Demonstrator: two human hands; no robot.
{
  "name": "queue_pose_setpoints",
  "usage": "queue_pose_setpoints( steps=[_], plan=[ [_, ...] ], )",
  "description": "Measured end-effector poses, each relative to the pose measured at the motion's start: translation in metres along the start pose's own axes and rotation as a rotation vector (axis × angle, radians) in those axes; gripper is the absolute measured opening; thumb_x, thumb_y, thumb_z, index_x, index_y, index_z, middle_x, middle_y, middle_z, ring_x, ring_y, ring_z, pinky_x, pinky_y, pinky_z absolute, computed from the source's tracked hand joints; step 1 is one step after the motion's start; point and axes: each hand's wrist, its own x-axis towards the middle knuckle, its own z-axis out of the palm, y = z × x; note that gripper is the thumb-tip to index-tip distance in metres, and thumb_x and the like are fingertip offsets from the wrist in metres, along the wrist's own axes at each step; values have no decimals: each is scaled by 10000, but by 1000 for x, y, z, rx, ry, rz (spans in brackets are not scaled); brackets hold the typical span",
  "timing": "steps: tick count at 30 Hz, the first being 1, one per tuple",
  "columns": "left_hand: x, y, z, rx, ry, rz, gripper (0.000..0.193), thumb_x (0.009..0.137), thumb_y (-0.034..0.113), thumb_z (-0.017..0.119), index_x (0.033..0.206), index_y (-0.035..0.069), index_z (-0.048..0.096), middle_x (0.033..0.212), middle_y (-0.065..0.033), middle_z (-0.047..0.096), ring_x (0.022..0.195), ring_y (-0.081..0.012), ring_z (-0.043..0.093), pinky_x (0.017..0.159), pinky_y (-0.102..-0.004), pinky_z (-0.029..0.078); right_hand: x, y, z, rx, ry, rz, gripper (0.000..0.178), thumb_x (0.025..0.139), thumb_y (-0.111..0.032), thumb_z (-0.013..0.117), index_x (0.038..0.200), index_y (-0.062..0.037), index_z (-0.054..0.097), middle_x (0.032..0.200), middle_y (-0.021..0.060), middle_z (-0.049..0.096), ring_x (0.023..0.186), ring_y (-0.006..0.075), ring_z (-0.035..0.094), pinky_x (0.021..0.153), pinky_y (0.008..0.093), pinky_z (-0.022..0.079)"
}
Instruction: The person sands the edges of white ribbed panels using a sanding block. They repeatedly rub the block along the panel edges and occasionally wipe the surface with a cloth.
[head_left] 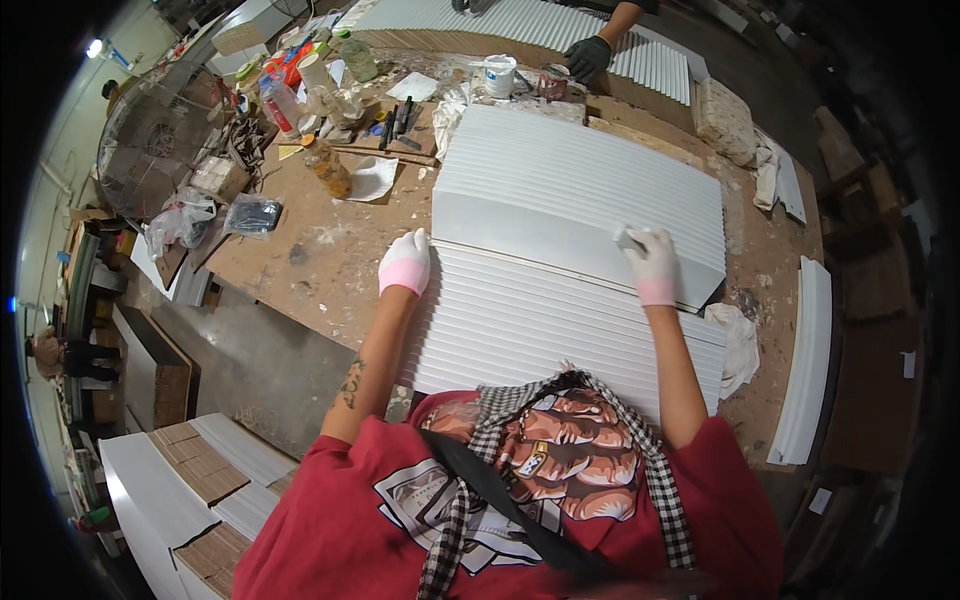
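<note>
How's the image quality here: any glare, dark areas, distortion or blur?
Head view: the lamp at upper left burns out to white; head view: the right side sits dim, the corners go black and straight edges bow toward the rim; head view: the grooved upper white panel reads clearly, while the dark strap blurs toward the bottom edge.

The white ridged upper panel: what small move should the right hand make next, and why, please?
Probably slide the right hand leftward, keeping its small grey block against the smooth band of the upper panel. The block appears to rest there, most of the band lies to its left, and the left hand is near the panel's left edge, perhaps steadying it.
</note>
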Motion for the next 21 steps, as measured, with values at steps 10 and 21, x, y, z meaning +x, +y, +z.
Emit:
queue_pose_setpoints(
  steps=[10,21],
  plan=[
    [-4,0,-3,-64,27,55,570,1080,412,316,1113,-21,685,1166,-300,674,1137,-467,622,1010,-519,471,-8,9,3,40,69,3,341,719,-23,796,1053,-86,765,1102,120,667,1049,321,658,914,379,538],
    [3,-7,4,-42,39,21,586,1072,425,324,1116,-31,687,1178,-289,678,1141,-464,624,1010,-527,470,-19,107,-85,-78,176,161,314,763,-11,799,1070,-44,748,1104,160,648,1040,326,651,924,395,531]
  ],
)
